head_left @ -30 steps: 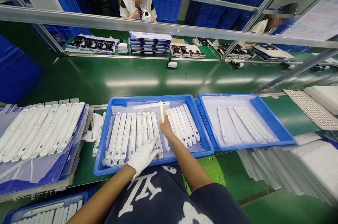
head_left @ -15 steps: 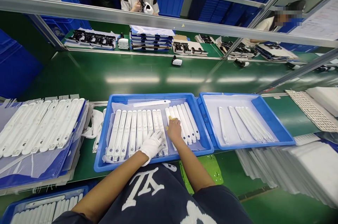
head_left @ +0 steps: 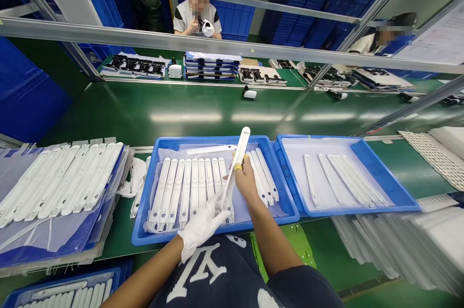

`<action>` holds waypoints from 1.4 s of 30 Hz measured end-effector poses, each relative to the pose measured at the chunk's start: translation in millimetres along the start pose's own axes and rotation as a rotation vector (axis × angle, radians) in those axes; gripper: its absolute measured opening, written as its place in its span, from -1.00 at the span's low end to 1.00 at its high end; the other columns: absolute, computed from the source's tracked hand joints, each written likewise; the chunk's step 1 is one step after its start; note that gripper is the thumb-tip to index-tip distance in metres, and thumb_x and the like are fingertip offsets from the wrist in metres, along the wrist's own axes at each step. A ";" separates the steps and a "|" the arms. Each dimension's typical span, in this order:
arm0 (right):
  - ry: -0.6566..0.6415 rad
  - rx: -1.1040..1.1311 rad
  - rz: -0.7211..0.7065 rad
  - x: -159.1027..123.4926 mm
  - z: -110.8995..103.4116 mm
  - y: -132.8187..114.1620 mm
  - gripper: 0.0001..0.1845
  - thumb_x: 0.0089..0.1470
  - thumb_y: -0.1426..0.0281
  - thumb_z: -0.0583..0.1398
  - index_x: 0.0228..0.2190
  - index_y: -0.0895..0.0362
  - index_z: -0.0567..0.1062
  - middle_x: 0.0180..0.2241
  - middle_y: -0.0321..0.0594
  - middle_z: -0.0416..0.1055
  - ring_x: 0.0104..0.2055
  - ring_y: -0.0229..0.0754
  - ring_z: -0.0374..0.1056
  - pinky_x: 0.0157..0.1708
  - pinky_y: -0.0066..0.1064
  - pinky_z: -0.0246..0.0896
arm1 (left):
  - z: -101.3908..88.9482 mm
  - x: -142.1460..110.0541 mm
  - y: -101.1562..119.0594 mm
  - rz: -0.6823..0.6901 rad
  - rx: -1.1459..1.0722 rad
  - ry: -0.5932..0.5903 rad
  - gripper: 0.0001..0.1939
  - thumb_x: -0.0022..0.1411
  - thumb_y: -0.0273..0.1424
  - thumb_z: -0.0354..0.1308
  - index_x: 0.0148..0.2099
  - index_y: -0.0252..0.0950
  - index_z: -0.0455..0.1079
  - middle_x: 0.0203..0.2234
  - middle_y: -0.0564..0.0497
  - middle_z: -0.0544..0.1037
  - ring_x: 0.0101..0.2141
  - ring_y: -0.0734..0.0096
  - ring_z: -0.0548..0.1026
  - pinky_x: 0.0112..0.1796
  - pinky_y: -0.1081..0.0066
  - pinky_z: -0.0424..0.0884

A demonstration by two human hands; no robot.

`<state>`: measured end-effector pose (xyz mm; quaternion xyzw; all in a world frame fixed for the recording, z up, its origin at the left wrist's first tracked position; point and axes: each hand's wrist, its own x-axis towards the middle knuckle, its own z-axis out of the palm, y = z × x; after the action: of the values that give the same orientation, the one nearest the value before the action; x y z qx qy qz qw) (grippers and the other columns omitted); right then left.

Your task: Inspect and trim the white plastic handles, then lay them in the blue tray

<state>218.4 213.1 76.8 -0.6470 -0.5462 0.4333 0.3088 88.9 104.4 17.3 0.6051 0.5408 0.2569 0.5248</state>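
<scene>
A long white plastic strip (head_left: 237,158) with rounded ends is raised at a tilt above the left blue tray (head_left: 145,192). My right hand (head_left: 246,180), bare with yellow finger covers, grips it around the middle. At its lower end, my left hand (head_left: 205,226) in a white glove has its fingers around the strip, the thumb held out to the side. Below, a row of similar white strips (head_left: 181,192) lies in the tray on white lining, with a few more strips (head_left: 266,175) to the right of my right hand. One strip (head_left: 210,150) lies crosswise at the back.
A second blue tray (head_left: 402,197) on the right holds several strips. Stacked sheets bearing strips (head_left: 61,182) stand at left. A metal rail (head_left: 217,47) crosses ahead; beyond it a person (head_left: 199,18) handles a black-and-white part. White sheets (head_left: 409,245) are stacked at lower right.
My right hand has lifted one strip out of the row on the tray's right side. My left hand has moved from the strips in the tray to the lifted strip's lower end.
</scene>
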 end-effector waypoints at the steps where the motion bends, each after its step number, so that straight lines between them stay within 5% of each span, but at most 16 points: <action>1: -0.014 0.074 -0.032 -9.2 0.5 -11.6 -0.59 0.28 0.39 -0.05 0.12 0.09 0.30 -0.08 -0.15 0.45 -0.28 -0.18 0.50 -0.37 -0.28 0.55 | -4.0 -6.8 10.0 -0.007 -0.053 -0.039 -0.54 0.45 -0.09 -0.07 0.11 -0.29 0.42 -0.29 -0.11 0.65 -0.23 0.17 0.61 -0.06 0.15 0.49; 3: -0.086 0.282 -0.111 -28.1 0.5 -31.3 -0.61 0.26 0.33 -0.01 0.10 0.05 0.32 -0.02 -0.16 0.46 -0.24 -0.20 0.50 -0.30 -0.29 0.55 | -13.3 -20.5 26.3 -0.008 -0.134 -0.099 -0.51 0.48 -0.05 -0.15 -0.13 -0.28 0.47 -0.58 0.07 0.50 -0.51 0.33 0.51 -0.27 0.29 0.49; 6: -0.355 0.669 -0.181 -52.7 -3.2 -48.2 -0.62 0.25 0.17 0.15 0.04 0.03 0.43 0.01 -0.13 0.51 -0.17 -0.16 0.51 -0.13 -0.23 0.50 | -25.9 -38.4 34.5 0.051 -0.304 -0.179 -0.48 0.49 -0.04 -0.16 -0.31 -0.26 0.40 -0.66 0.15 0.35 -0.62 0.46 0.38 -0.39 0.41 0.41; 10: -0.585 0.835 -0.124 -72.3 -7.4 -54.1 -0.45 0.18 -0.09 0.19 -0.07 0.09 0.55 -0.16 -0.08 0.61 -0.21 -0.12 0.55 -0.08 -0.17 0.44 | -28.2 -55.0 22.2 0.011 -0.587 -0.309 -0.54 0.45 0.01 -0.07 -0.08 -0.28 0.41 -0.56 0.12 0.46 -0.67 0.55 0.28 -0.52 0.47 0.30; 14: -0.680 0.900 -0.078 -80.3 -6.2 -58.9 -0.45 0.12 -0.10 0.24 -0.13 0.09 0.60 -0.22 -0.11 0.63 -0.26 -0.17 0.56 -0.08 -0.21 0.44 | -21.1 -65.1 15.6 -0.020 -0.772 -0.388 -0.52 0.42 0.02 -0.01 0.02 -0.29 0.36 -0.52 0.07 0.49 -0.69 0.58 0.28 -0.62 0.53 0.18; 24: -0.742 0.999 -0.097 -83.1 -5.0 -64.5 -0.50 0.14 -0.05 0.25 -0.15 0.09 0.64 -0.33 -0.21 0.59 -0.36 -0.28 0.48 -0.23 -0.40 0.42 | -30.4 -79.7 25.6 0.040 -0.684 -0.395 -0.50 0.36 0.00 0.12 0.10 -0.30 0.32 -0.42 0.00 0.54 -0.59 0.55 0.34 -0.48 0.48 0.32; 30: -0.689 1.092 -0.064 -75.0 -0.4 -77.1 -0.53 0.05 0.05 0.37 -0.06 0.03 0.61 -0.30 -0.29 0.51 -0.39 -0.33 0.33 -0.35 -0.46 0.41 | -35.7 -79.8 46.6 0.043 -0.713 -0.295 -0.54 0.25 0.02 0.25 -0.27 -0.33 0.42 -0.48 -0.02 0.53 -0.58 0.51 0.40 -0.51 0.48 0.36; 35: -0.570 1.099 -0.020 -55.8 6.2 -89.6 -0.69 0.20 0.20 0.27 -0.06 0.05 0.58 -0.29 -0.31 0.39 -0.42 -0.38 0.18 -0.44 -0.56 0.34 | -46.3 -77.4 66.9 0.043 -0.822 -0.169 -0.60 0.18 -0.13 0.38 -0.07 -0.30 0.47 -0.37 0.01 0.56 -0.49 0.52 0.43 -0.44 0.51 0.41; 42: -0.446 1.163 0.027 -45.5 11.3 -98.0 -0.75 0.11 0.31 0.36 -0.15 0.09 0.59 -0.41 -0.39 0.33 -0.46 -0.44 0.18 -0.59 -0.71 0.18 | -49.5 -77.0 69.5 0.028 -0.865 -0.056 -0.50 0.18 -0.27 0.42 0.15 -0.21 0.47 -0.42 0.12 0.50 -0.47 0.60 0.37 -0.39 0.58 0.37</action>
<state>163.9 188.8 167.6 -0.2737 -0.2637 0.7884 0.4838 50.4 60.4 116.2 0.3437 0.3606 0.4503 0.7410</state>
